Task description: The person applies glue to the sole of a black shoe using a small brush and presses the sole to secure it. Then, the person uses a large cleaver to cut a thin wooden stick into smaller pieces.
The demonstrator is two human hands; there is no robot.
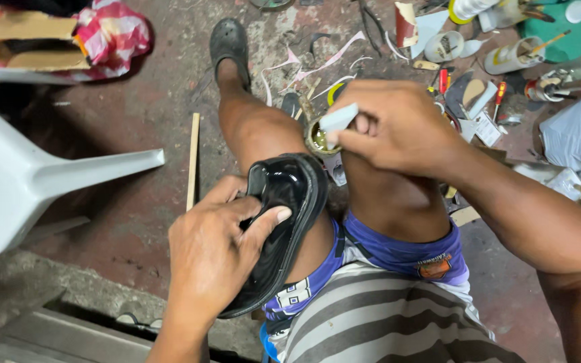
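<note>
Glossy black rubbery shoe sole [284,222]; rough worn concrete floor [149,114]; smooth white plastic chair [28,175].

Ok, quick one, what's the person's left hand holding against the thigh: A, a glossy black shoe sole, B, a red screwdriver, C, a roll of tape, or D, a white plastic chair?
A: the left hand grips a glossy black shoe sole resting on the left thigh, thumb pressed on its surface, while the right hand holds a small grey block over a small open tin.
</note>
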